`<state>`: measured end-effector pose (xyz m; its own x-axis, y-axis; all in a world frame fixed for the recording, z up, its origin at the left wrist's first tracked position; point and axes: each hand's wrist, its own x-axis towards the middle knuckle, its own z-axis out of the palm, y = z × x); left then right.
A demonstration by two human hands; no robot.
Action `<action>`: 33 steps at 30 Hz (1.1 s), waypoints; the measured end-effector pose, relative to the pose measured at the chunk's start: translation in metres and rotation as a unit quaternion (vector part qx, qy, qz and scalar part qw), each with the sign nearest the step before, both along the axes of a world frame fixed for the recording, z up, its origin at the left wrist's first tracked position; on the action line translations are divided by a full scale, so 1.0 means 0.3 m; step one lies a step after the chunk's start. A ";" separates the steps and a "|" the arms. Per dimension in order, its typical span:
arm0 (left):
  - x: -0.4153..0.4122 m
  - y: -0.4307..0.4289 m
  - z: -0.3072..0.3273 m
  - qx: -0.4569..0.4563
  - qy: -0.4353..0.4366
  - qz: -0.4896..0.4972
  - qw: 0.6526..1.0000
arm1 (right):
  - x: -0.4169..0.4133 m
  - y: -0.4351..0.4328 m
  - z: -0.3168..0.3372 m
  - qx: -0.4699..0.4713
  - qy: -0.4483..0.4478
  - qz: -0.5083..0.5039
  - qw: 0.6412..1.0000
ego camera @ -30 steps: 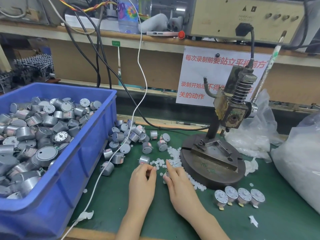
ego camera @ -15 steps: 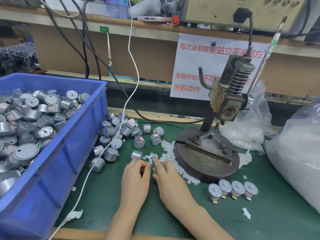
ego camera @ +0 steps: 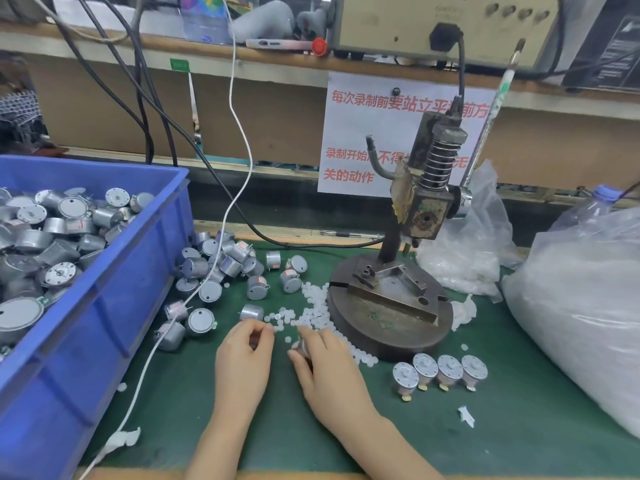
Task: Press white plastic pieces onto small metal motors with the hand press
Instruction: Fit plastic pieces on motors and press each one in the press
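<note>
**Pre-press: motor in hand, cap pick unclear**

Far left is a blue plastic bin (ego camera: 114, 341) full of silver cylindrical metal motors. More loose motors (ego camera: 207, 271) are spilled on the green mat (ego camera: 519, 427) beside it.

Left hand (ego camera: 242, 362): fingers curled in to the thumb at the edge of the small white plastic pieces (ego camera: 313, 306). Can't tell if it has one.

Right hand (ego camera: 325, 365): just beside it, fingers wrapped round one held motor (ego camera: 301, 346), mostly hidden.

The rusty hand press (ego camera: 426, 209) is to the right, with a row of four motors (ego camera: 440, 370) in front of its base.

Handling, my read:
- **Motors:** rigid, dense and smooth-sided. Grip across the can and stay off the shaft and terminals.
- **White pieces:** featherlight and they roll. Fingertip pinch only.
</note>
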<state>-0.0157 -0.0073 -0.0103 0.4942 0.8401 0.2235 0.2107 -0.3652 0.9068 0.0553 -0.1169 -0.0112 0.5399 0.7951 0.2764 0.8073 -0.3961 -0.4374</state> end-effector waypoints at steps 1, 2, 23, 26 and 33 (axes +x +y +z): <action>0.001 0.001 -0.001 0.001 0.001 0.001 1.000 | -0.008 -0.015 0.003 0.011 -0.010 -0.001 1.000; 0.001 0.001 -0.003 0.000 0.001 0.002 1.000 | -0.019 -0.032 0.009 0.020 -0.035 0.002 0.999; -0.001 0.002 -0.003 -0.006 0.003 0.003 1.000 | 0.176 -0.088 0.294 0.061 0.205 -0.172 0.962; -0.002 0.002 -0.005 -0.011 0.000 0.005 1.000 | 0.270 -0.118 0.292 0.111 0.113 -0.241 0.958; 0.002 0.003 -0.006 -0.025 -0.004 0.006 1.000 | 0.360 -0.113 0.194 0.067 -0.033 -0.290 0.954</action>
